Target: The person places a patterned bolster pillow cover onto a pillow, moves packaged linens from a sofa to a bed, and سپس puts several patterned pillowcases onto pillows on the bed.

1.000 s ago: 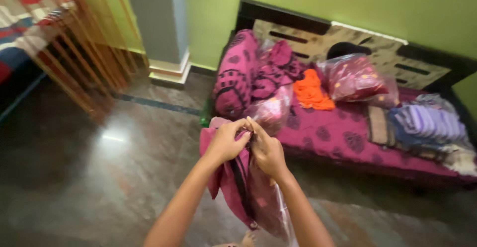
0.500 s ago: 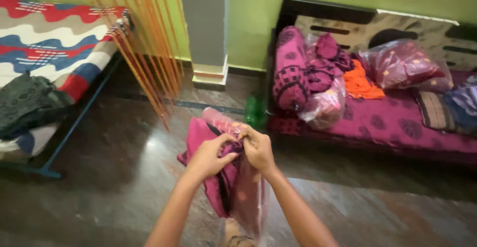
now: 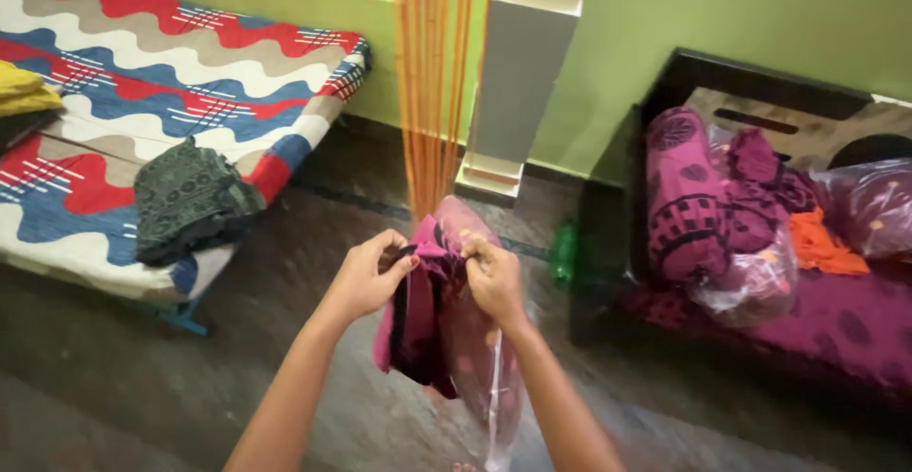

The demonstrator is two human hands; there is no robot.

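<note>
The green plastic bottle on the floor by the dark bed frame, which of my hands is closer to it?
Right. Your right hand is just left of the green plastic bottle; your left hand is farther left.

Soft, dim indoor light; everything is slightly motion-blurred, edges perhaps mildly stretched.

Magenta garment [image 3: 410,325] was soft matt cloth with black trim, its bag [image 3: 482,358] thin clear glossy plastic, crinkled, floor [image 3: 123,377] polished stone with dull sheen, mattress cover [image 3: 171,83] matt printed cloth, green bottle [image 3: 564,255] translucent plastic, wall [image 3: 722,7] flat matt paint.
</note>
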